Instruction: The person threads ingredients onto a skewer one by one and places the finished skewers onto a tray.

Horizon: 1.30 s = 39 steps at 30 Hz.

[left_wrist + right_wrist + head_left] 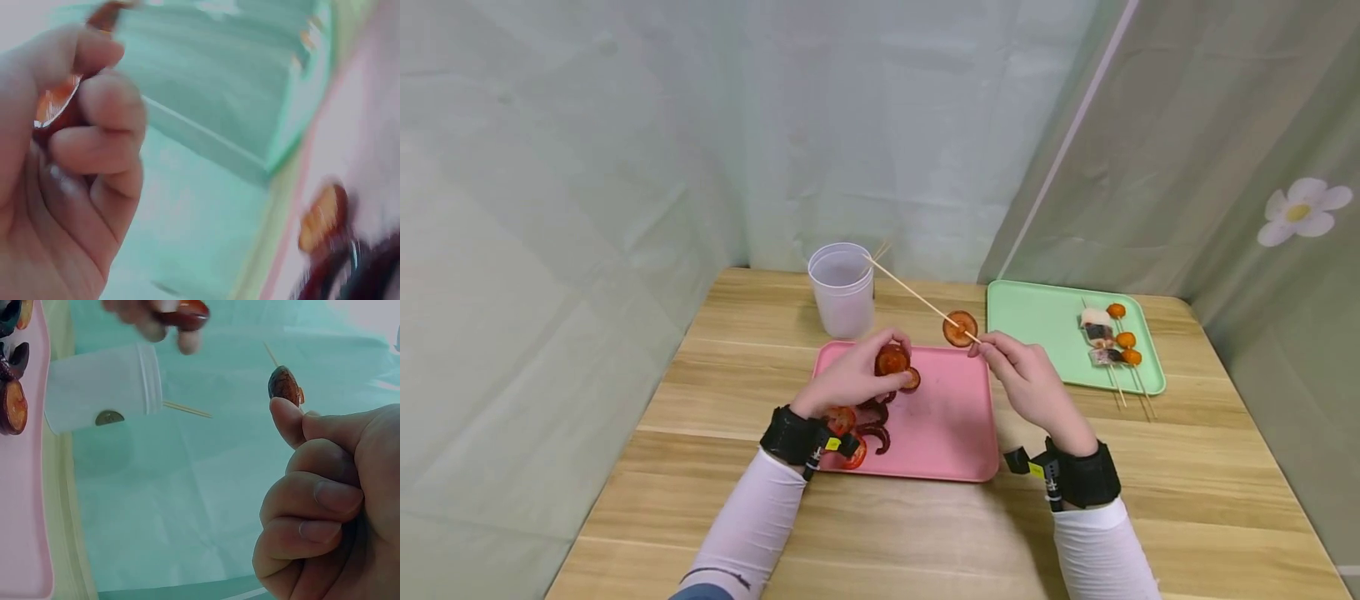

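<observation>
Pinched near its lower end, a thin bamboo skewer (910,290) slants up and left from my right hand (1033,387). One round brown mushroom cap (959,328) is threaded on it, just above the fingertips. My left hand (857,375) holds another mushroom cap (892,360) between thumb and fingers, above the pink tray (951,433); in the left wrist view the fingers partly hide this cap (57,103). Below the left thumb, a further mushroom cap (912,380) lies on the tray. Dark curled tentacle pieces (877,433) and red tomato slices (854,452) lie at the tray's left side.
A white plastic cup (842,296) with thin skewers leaning in it stands behind the pink tray. At the right back, a green tray (1030,325) bears finished-looking skewers (1108,342) with orange balls and pale-and-dark pieces. A curtain (880,150) hangs behind the wooden table (925,542).
</observation>
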Motion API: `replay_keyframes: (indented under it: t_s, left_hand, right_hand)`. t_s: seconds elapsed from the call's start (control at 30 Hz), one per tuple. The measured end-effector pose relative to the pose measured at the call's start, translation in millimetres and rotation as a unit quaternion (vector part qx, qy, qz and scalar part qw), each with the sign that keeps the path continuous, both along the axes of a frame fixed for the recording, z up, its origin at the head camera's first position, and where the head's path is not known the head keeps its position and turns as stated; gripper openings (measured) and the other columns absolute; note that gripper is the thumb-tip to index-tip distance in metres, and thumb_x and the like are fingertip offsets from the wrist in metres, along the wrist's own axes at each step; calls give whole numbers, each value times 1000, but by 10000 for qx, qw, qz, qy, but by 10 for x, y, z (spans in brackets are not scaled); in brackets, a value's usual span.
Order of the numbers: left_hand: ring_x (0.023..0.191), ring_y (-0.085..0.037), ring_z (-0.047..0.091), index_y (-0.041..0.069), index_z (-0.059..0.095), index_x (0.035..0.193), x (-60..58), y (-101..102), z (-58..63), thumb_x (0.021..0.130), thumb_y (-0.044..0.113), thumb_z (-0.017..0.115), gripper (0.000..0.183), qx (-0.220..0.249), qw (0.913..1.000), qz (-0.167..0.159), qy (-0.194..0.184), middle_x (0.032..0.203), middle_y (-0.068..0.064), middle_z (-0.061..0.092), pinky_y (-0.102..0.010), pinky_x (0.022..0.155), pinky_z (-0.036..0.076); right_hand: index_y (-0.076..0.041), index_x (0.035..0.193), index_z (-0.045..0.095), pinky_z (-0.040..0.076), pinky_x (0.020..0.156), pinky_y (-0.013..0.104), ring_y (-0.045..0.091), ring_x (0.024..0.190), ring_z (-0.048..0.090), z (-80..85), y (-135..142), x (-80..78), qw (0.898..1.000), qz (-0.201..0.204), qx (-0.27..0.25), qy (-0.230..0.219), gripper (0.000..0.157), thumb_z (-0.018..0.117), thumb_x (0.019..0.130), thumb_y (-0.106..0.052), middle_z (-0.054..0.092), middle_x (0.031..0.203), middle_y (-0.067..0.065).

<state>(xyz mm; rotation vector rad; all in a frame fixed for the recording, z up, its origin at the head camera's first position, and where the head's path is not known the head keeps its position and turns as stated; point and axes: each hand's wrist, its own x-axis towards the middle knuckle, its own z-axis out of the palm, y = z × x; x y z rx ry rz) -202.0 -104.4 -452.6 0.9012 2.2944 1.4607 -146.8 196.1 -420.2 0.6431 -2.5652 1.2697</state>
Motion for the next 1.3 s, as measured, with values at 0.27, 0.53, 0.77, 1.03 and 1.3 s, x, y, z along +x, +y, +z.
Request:
replay_keyframes:
  t_s: [0.27,0.53,0.77,1.03,1.3]
  left_hand:
    - [42,-10,40,5,36,139,-21,-101,140,109,8,58,38,2599,9497,367,-1709,84,-10,52,-22,39,33]
    - [45,-7,41,9,38,142,-47,-215,183,106,-1,53,40,3435,9181,159,-1971,94,-6,55,-18,41,33]
    - [44,-6,40,18,42,141,-40,-270,213,106,-3,52,42,3478,9155,30,-2023,99,-6,53,-17,40,33]
    - [43,-8,41,10,39,144,-40,-295,213,107,-2,53,42,3275,9230,67,-2017,100,-8,51,-19,40,34]
    - [45,-9,40,2,35,145,-28,-309,221,106,-1,56,44,3039,9307,124,-2031,101,-11,49,-20,41,32]
  right_hand:
    - [-13,107,77,53,77,31,20,82,64,50,102,40,9996,210,-159,-45,22,56,112,-11,72,92,-4]
    - [-11,98,78,54,78,24,20,85,71,73,253,56,9987,470,-172,59,22,59,109,-4,75,93,-7]
    - [-18,96,78,50,69,25,12,71,61,70,318,48,9989,443,-5,140,25,62,107,-3,73,88,-10]
    - [-18,96,79,47,62,27,14,66,58,79,330,52,9991,395,144,-28,23,63,107,-5,73,86,-11]
    - [-19,95,78,43,57,28,9,62,50,87,334,70,9988,388,255,-168,23,63,107,-7,72,85,-10]
